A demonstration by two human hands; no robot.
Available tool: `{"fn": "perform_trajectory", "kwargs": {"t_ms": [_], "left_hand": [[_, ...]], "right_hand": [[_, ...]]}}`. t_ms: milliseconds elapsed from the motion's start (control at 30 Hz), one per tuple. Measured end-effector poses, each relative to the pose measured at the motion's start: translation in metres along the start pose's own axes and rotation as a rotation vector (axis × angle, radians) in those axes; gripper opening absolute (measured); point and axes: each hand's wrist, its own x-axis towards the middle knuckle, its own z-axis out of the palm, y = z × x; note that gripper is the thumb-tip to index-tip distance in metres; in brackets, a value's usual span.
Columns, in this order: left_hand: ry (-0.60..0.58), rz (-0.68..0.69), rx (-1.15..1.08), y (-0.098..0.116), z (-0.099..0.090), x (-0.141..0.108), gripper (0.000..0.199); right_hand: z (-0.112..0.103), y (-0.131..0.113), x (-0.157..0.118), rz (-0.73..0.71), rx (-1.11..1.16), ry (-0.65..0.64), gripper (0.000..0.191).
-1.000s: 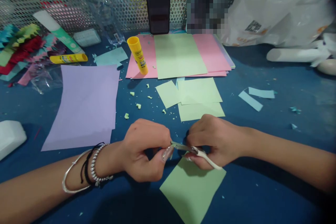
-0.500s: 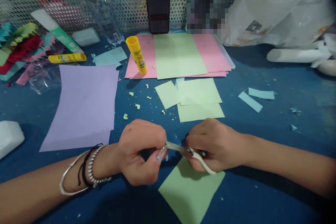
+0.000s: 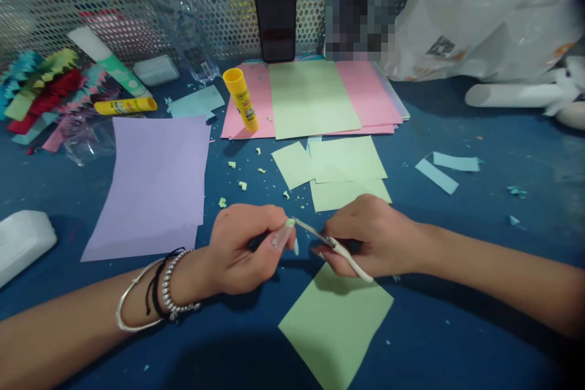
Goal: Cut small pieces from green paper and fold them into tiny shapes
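Observation:
My left hand (image 3: pixel 251 250) is closed in a pinch, with a tiny pale green piece of paper (image 3: pixel 290 223) showing at the thumb tip. In my right hand (image 3: pixel 372 237) is a pair of scissors (image 3: pixel 345 256) with white handles, its blades pointing left and reaching the green piece. Whether the blades are apart cannot be told. Below the hands lies a square of green paper (image 3: pixel 338 323), partly under the right hand's shadow. Small green heart-shaped cutouts (image 3: pixel 242 185) and scraps lie beyond my left hand.
Green paper pieces (image 3: pixel 347 159) lie ahead, before a stack of pink sheets (image 3: pixel 379 100). A yellow glue stick (image 3: pixel 241 100) stands there. Purple paper (image 3: pixel 153 189) is at left, blue strips (image 3: pixel 436 177) at right. A phone (image 3: pixel 276 12) leans on the mesh, a plastic bag (image 3: pixel 475 18) beside it.
The scissors and my right hand have risen slightly. My left thumb has shifted up, and the green piece at its tip now shows more clearly. The view has shifted slightly.

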Motion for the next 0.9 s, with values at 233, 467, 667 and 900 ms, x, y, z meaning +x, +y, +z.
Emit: {"fn": "perform_trajectory", "kwargs": {"t_ms": [233, 467, 667, 900], "left_hand": [[-0.004, -0.073, -0.054, -0.001, -0.0007, -0.0029, 0.021], [-0.09, -0.124, 0.052, -0.0003, -0.0029, -0.0013, 0.021], [-0.149, -0.143, 0.091, 0.0016, -0.0042, 0.0003, 0.021], [-0.204, -0.168, 0.073, 0.0022, -0.0045, 0.0028, 0.023]], "right_hand": [[0.0016, -0.0031, -0.0003, -0.011, 0.028, 0.017, 0.031], [0.0026, -0.0027, 0.0003, 0.009, 0.014, 0.013, 0.034], [0.0023, -0.0031, -0.0005, -0.003, -0.02, 0.003, 0.035], [0.0036, -0.0039, -0.0011, 0.006, -0.045, 0.027, 0.035]]}}
